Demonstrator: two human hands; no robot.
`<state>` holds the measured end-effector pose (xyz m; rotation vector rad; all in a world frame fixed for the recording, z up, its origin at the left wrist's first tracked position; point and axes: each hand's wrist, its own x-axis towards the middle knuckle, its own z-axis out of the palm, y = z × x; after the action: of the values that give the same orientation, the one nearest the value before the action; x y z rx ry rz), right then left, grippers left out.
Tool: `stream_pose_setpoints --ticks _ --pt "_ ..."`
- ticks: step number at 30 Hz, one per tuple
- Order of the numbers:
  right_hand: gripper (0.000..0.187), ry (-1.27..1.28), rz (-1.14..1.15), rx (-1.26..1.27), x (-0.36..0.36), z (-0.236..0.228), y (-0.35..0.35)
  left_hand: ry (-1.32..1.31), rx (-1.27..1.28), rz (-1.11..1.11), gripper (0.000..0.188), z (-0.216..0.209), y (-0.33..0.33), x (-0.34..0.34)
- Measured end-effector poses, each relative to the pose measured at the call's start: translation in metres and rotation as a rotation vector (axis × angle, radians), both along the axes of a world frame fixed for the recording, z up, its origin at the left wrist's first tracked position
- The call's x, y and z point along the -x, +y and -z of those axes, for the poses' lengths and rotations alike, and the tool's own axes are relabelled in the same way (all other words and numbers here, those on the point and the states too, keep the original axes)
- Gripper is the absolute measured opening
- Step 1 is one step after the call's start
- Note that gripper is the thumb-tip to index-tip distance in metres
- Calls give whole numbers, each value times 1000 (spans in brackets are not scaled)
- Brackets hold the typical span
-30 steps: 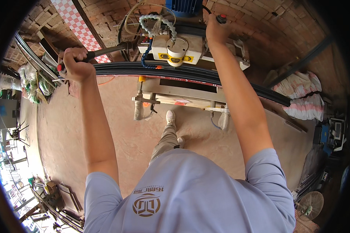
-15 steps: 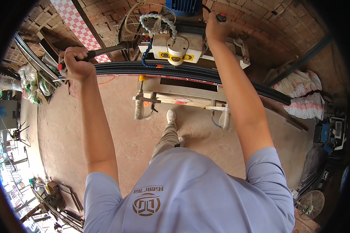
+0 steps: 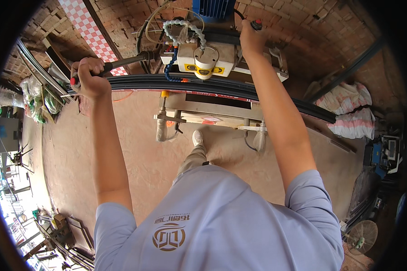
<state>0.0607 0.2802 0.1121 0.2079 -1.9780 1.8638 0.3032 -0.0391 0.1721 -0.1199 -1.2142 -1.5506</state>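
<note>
My left hand is wrapped round a dark lever handle with a red button at its end. My right hand grips a second black handle, also tipped with a red button. Between them stands a white machine head with yellow warning stickers, a jointed grey hose and a blue hose. A bundle of long black profiles lies across the machine's front. Beneath it, a clamp with a yellow collar is on the left, and another clamp on the right.
A blue motor sits behind the machine head. White and pink sacks lie to the right, near a standing fan farther back. Plastic-wrapped material and long strips are at the left. Scrap pieces are piled at lower left.
Both hands keep their grip on the handles. The left hand's fingers have loosened or shifted slightly, and the view has moved a little. The machine and profiles look otherwise the same.
</note>
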Motion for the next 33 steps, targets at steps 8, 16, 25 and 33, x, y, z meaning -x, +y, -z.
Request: stream_pose_setpoints --ticks 8,16,25,33 --pt "24 -7 -12 50 5 5 1 -128 62 -48 24 -1 0 -6" --pt "25 -43 -53 78 4 4 5 -119 54 -43 26 -2 1 -6" --pt "25 -45 -45 -9 5 5 10 -23 -14 -3 19 -3 1 -5" --pt "22 -109 -31 -25 8 7 14 -113 20 -62 27 -6 6 -5"
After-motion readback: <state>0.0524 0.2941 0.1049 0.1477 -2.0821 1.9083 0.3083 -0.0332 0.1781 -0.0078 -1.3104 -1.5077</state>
